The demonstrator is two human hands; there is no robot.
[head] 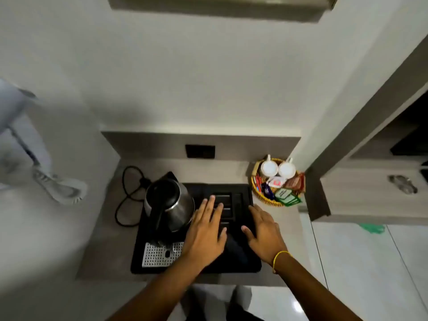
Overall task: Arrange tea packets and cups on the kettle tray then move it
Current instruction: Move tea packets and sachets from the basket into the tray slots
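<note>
A black kettle tray (231, 266) lies on the grey counter, with a steel kettle (170, 201) standing on its left half and small slots on its right half. To the tray's right stands a round wicker basket (260, 195). It holds two white cups (278, 169) turned upside down and several tea packets (286, 195). My left hand (205, 232) hovers flat over the tray's middle, fingers spread, holding nothing. Beside it, my right hand (264, 230) is spread over the tray's right part, also holding nothing.
The kettle's black cord (126, 200) loops on the counter at the left, below a dark wall socket (200, 151). A perforated white drip grid (159, 254) sits at the tray's front left. A grey cabinet (370, 193) stands at the right, tiled floor below it.
</note>
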